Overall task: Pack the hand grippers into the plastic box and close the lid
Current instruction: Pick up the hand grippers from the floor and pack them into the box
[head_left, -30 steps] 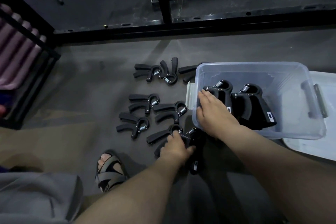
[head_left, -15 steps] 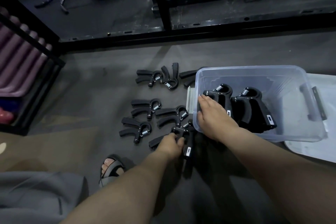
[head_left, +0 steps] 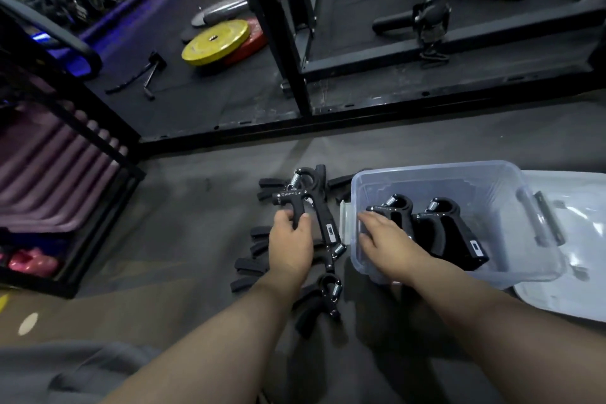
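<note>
Left hand (head_left: 290, 239) grasps one hand gripper (head_left: 300, 203), at 9 o'clock of plastic box (head_left: 436, 168). Right hand (head_left: 385, 238) flat, fingers straight, inside beside packed grippers (head_left: 449, 226). Loose grippers (head_left: 323, 303) unpacked; lid (head_left: 577, 275) off, 3 o'clock.

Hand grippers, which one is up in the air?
The hand gripper in the left hand, beside the plastic box; the others lie on the floor or sit in the box.
</note>
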`<control>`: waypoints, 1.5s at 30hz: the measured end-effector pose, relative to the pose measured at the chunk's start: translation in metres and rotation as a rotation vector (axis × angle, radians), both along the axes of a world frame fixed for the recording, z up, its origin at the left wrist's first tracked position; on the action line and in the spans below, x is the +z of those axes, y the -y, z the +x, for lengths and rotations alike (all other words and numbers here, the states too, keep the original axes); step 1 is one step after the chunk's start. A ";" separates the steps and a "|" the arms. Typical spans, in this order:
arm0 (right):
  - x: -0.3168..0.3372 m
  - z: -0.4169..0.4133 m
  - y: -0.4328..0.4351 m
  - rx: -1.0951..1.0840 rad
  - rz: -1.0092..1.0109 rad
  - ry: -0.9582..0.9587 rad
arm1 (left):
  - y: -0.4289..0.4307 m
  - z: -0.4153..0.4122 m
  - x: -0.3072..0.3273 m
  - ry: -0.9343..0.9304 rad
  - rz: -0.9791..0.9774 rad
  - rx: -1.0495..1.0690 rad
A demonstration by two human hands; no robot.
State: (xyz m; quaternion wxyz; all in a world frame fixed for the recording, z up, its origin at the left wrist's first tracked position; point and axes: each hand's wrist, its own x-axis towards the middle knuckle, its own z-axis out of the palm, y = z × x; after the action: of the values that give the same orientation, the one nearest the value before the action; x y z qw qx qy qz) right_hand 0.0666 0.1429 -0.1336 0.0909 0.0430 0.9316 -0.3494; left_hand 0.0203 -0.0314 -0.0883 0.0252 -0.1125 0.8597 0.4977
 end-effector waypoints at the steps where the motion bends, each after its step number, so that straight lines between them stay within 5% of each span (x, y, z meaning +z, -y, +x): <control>1: 0.009 -0.001 -0.001 -0.065 -0.086 -0.031 | -0.007 0.001 0.003 0.004 0.022 -0.019; 7: 0.051 -0.017 0.002 -0.392 -0.891 0.102 | -0.062 0.019 0.015 -0.049 -0.017 -0.268; 14: 0.054 -0.005 -0.057 -0.532 -1.050 0.169 | -0.102 0.027 0.011 -0.084 -0.106 -0.778; 17: 0.050 0.004 -0.094 -0.619 -0.891 0.136 | -0.107 0.025 0.002 0.019 -0.203 -0.852; 22: 0.044 0.019 -0.140 -0.757 -0.634 0.209 | -0.105 0.018 -0.020 -0.093 -0.471 -0.725; 28: 0.024 0.017 -0.153 -0.821 -0.622 0.358 | -0.096 0.009 -0.038 -0.172 -0.678 -0.727; 34: 0.035 0.003 -0.178 -0.778 -0.583 0.490 | -0.088 0.003 -0.050 -0.184 -0.731 -0.777; 39: 0.008 0.003 -0.170 -0.713 -0.239 0.540 | -0.084 0.008 -0.061 -0.257 -0.768 -0.799; 45: -0.028 0.013 -0.156 -0.839 -0.294 0.539 | -0.081 0.008 -0.066 -0.277 -0.748 -0.800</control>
State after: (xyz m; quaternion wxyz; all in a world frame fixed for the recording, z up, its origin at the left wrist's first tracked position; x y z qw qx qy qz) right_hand 0.0799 0.2985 -0.1616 0.1848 0.4878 0.7188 -0.4596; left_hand 0.0285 0.0498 -0.1538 0.0571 0.2873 0.9485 0.1208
